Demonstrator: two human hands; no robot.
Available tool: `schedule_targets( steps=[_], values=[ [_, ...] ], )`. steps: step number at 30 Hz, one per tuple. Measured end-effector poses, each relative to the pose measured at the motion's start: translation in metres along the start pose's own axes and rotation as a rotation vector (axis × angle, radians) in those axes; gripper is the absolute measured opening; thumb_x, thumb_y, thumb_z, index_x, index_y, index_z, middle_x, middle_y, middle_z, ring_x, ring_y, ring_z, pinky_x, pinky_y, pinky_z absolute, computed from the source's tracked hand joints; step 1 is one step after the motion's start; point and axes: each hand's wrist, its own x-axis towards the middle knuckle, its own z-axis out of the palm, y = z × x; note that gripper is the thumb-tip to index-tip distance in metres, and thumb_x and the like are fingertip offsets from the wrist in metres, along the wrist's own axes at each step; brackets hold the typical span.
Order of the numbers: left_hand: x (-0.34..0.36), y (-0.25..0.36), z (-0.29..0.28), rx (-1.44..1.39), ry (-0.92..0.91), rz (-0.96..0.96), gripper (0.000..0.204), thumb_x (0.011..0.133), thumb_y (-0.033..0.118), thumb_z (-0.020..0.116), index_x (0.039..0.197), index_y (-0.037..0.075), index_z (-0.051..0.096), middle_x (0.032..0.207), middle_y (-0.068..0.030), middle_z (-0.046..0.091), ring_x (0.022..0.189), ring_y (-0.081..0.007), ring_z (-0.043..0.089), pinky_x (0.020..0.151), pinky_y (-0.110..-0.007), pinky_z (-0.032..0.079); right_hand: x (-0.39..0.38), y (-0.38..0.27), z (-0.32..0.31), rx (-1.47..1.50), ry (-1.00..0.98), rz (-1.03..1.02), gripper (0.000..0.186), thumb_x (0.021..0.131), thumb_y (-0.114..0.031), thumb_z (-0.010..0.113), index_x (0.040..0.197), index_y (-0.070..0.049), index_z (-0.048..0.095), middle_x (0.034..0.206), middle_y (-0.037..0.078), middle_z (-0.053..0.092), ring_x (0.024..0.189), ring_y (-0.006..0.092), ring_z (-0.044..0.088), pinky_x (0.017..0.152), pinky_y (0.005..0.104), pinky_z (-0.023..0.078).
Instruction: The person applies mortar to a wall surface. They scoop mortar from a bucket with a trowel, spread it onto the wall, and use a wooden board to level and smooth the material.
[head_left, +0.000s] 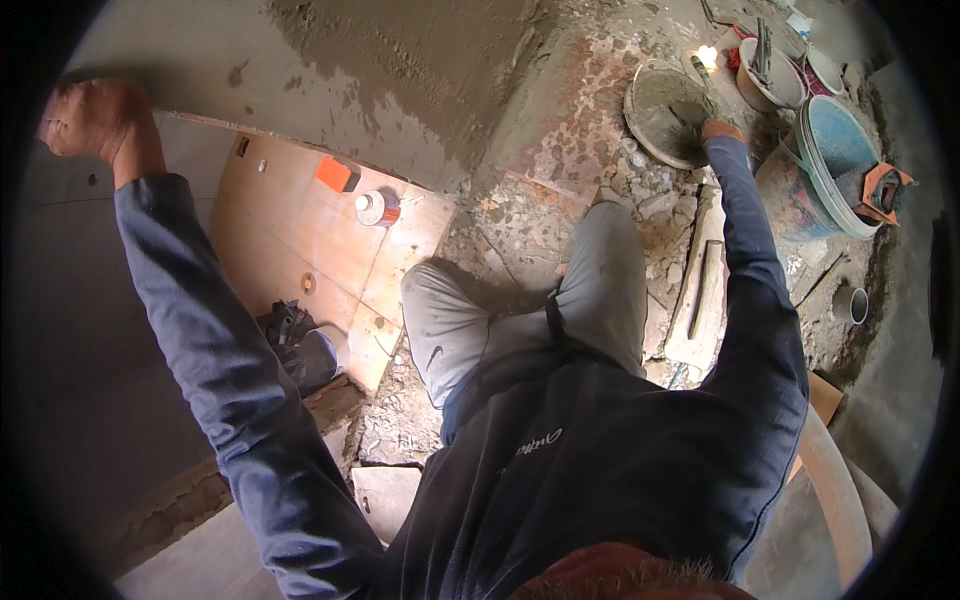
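Observation:
My left hand (95, 118) is closed at the upper left, at the edge of the grey plastered surface (200, 60); whatever its fingers hold is hidden. My right hand (721, 135) reaches into a round basin of grey mortar (655, 95), closed on a trowel (685, 118) whose blade lies in the mix; the handle is mostly covered by my fingers. My legs, in grey trousers, are bent below the plastered ledge.
Right: tool bucket (770, 85), stacked buckets (820, 170) with an orange-black tool (880, 195), wood strips (705, 280), pipe piece (850, 305), rubble. Below the ledge: beige tiles (260, 240), orange object (335, 172), white container (375, 208), dark bag (285, 340).

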Motion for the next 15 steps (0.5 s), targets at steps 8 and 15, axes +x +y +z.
schedule_targets(
  steps=[8, 15],
  values=[
    [0.019, -0.036, -0.026, 0.173, 0.174, 0.136, 0.016, 0.076, 0.019, 0.067, 0.078, 0.003, 0.064, 0.082, -0.0073, 0.062, 0.082, -0.0233, 0.059, 0.081, -0.029, 0.044, 0.021, -0.046, 0.027, 0.148, -0.233, -0.282, 0.033, 0.083, -0.032, 0.068, 0.099, -0.003, 0.070, 0.093, 0.014, 0.072, 0.078, 0.0270, 0.070, 0.069, 0.0429, 0.055],
    [0.037, -0.014, -0.085, -0.389, 0.269, 0.023, 0.013, 0.085, 0.012, 0.060, 0.085, 0.001, 0.066, 0.085, -0.0077, 0.062, 0.083, -0.0255, 0.060, 0.106, -0.048, 0.041, -0.051, 0.023, 0.046, 1.287, -0.247, -0.156, 0.040, 0.091, -0.045, 0.063, 0.096, -0.005, 0.062, 0.059, 0.003, 0.053, 0.038, 0.0128, 0.045, 0.036, 0.0311, 0.038]
  ],
)
